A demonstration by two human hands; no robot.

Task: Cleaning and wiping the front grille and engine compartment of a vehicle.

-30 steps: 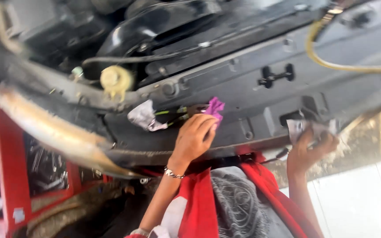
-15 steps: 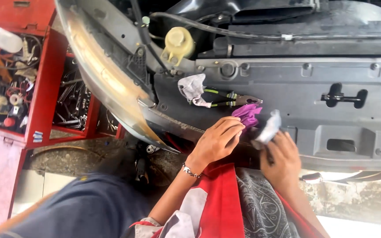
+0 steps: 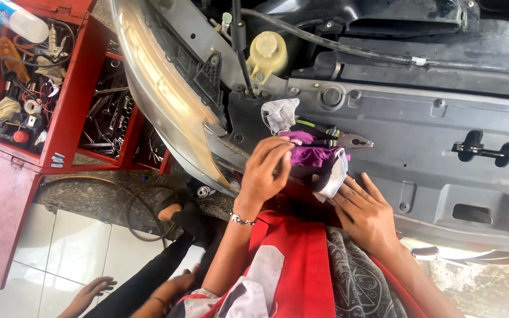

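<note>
Working at: the front edge of an open car engine bay, seen from above, with both hands at the centre of the frame.
Left hand: the left hand (image 3: 269,171) is just left of centre, fingers curled down onto a purple cloth (image 3: 312,154); it touches the cloth, but whether it grips it I cannot tell.
Right hand: the right hand (image 3: 365,213) is lower right of centre, fingers spread and straight, fingertips at the edge of a white and dark rag (image 3: 331,176) that hangs just under the purple cloth.
Purple cloth: bunched on the grey plastic front panel (image 3: 431,153), between the two hands, middle of the frame.
Pliers: a pair of pliers (image 3: 340,140) lies just above the purple cloth, nose pointing right.
White rag: a crumpled white rag (image 3: 281,113) sits above the left hand, near the pliers' handles.
Yellowish reservoir cap: a reservoir cap (image 3: 267,50) stands at upper centre.
Headlight: the headlight (image 3: 154,88) curves from the top down toward the left hand.
Red tool cabinet: the tool cabinet (image 3: 69,88) fills the upper left, its trays full of tools.
Other person: another person's hand (image 3: 89,291) shows at the lower left over the tiled floor.
</note>
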